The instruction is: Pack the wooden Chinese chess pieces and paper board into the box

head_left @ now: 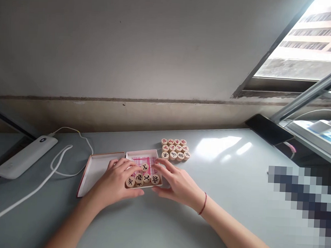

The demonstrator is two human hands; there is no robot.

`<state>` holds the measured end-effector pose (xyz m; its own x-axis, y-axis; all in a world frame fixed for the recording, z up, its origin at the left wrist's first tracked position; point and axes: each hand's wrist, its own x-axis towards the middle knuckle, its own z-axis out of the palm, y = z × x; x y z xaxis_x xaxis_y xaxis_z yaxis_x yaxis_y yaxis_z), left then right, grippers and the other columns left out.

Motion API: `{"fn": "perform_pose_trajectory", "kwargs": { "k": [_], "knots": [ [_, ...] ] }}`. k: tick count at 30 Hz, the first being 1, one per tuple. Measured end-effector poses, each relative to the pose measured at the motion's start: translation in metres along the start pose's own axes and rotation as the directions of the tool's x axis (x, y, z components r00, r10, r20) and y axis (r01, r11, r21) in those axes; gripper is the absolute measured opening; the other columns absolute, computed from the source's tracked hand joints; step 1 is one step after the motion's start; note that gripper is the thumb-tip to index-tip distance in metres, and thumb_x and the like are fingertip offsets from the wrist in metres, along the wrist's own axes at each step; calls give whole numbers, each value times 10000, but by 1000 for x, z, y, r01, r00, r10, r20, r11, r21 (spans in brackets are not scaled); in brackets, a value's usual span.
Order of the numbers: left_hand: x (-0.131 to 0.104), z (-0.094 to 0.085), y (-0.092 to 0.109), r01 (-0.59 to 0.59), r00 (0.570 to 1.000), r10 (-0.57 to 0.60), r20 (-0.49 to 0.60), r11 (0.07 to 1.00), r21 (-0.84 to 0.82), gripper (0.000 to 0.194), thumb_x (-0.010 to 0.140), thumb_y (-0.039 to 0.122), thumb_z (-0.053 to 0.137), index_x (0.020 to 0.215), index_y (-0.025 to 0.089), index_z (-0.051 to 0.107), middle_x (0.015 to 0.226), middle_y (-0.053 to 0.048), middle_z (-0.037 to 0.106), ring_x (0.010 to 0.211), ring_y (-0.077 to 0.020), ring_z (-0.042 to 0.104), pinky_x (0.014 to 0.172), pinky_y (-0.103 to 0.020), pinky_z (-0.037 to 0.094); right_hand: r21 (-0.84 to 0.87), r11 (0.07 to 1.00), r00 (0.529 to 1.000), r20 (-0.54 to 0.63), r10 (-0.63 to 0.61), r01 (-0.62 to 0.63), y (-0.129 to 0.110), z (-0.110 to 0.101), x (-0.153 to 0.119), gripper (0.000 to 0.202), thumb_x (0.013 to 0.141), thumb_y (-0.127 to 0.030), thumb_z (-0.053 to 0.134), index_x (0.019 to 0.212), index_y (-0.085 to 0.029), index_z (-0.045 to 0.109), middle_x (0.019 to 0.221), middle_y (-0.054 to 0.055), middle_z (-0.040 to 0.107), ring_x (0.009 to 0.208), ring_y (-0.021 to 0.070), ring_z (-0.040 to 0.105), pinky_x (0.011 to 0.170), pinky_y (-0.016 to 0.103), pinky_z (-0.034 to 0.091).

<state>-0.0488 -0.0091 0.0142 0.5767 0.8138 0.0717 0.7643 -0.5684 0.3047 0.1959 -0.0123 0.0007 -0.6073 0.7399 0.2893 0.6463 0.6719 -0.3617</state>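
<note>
A small white box [159, 156] lies on the desk with a folded sheet printed in pink lines [137, 160] inside. Several round wooden Chinese chess pieces [139, 179] with black characters sit along its near side. One more piece [144, 167] lies further back, on the sheet. My left hand [121, 177] reaches over the box's left side, fingers apart, its index fingertip beside that piece and its thumb before the near wall. My right hand [176, 180] spans the box's right side, with index finger and thumb apart near its corners. Neither hand visibly grips a piece.
Behind the box on the right, more chess pieces [176, 148] stand in neat rows and stacks, red characters mostly at the back. The box lid [96, 172] lies at left. A white power bank [27, 156] with cables [44, 182] and a dark phone [269, 129] are further out.
</note>
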Motion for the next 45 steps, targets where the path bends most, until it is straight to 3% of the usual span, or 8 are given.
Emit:
{"fn": "perform_pose_trajectory", "kwargs": {
  "k": [7, 13, 18, 22, 29, 33, 37, 45],
  "knots": [
    [-6, -13, -2, 64, 997, -63, 35, 998, -14, 280, 705, 386, 701, 956, 268, 660, 1025, -7, 622, 1010, -231, 522, 884, -353, 396, -12, 999, 999, 34, -32, 32, -1, 4, -2, 324, 885, -350, 518, 1184, -226, 526, 1185, 86, 586, 666, 124, 598, 568, 254, 473],
    [-7, -23, 2, 170, 973, -154, 172, 982, -85, 185, 727, 375, 692, 863, 262, 636, 928, 20, 656, 942, -215, 559, 846, -336, 413, 34, 999, 999, 38, -25, 24, 0, 6, -2, 281, 878, -349, 533, 1111, -195, 570, 1065, 85, 635, 703, 135, 603, 606, 250, 482],
    [-6, -23, -7, 137, 989, -131, 64, 984, -117, 211, 775, 419, 650, 932, 278, 646, 956, 14, 670, 946, -213, 577, 872, -346, 420, -47, 996, 996, -39, -82, 80, 0, 4, -2, 364, 858, -375, 543, 1159, -169, 546, 1129, 122, 619, 744, 156, 617, 621, 275, 494],
    [-4, -19, 7, 78, 995, -94, -46, 961, -267, 263, 844, 454, 582, 1013, 261, 642, 974, -16, 668, 890, -192, 591, 831, -323, 458, -228, 947, 932, -235, -277, 225, -12, 1, -2, 365, 855, -323, 561, 1183, -165, 544, 1150, 135, 624, 758, 164, 601, 649, 310, 477],
    [-2, -11, 42, 19, 1000, -10, 20, 864, -504, 232, 875, 403, 566, 1026, 244, 644, 904, -4, 661, 788, -143, 585, 727, -239, 492, -175, 916, 856, -328, -400, 361, -31, -7, -3, 148, 870, -109, 515, 958, -166, 620, 975, 64, 692, 642, 108, 545, 547, 263, 424],
    [-2, -7, 28, 66, 998, -69, 2, 941, -333, 437, 836, 446, 607, 1227, 259, 554, 1115, -47, 637, 968, -201, 586, 862, -322, 476, -171, 968, 930, -288, -229, 185, -10, -14, -3, 149, 885, -128, 477, 942, -173, 607, 911, 71, 673, 746, 145, 588, 649, 272, 477],
    [-4, -7, 12, 74, 997, -70, 40, 991, -110, 415, 799, 384, 655, 1190, 264, 588, 1128, -49, 627, 1057, -241, 552, 917, -380, 434, -264, 961, 990, -127, 52, -85, 13, -17, -8, 180, 874, -107, 429, 815, -181, 582, 794, 47, 622, 606, 142, 568, 488, 252, 411],
    [-4, -5, 8, 85, 995, -83, 58, 996, -24, 360, 833, 312, 603, 1185, 245, 573, 1120, -48, 653, 1020, -224, 588, 873, -341, 429, -194, 976, 995, 17, 101, -96, 16, -16, -9, 242, 932, -159, 408, 781, -194, 594, 804, 36, 601, 597, 123, 583, 530, 239, 438]
  ]
}}
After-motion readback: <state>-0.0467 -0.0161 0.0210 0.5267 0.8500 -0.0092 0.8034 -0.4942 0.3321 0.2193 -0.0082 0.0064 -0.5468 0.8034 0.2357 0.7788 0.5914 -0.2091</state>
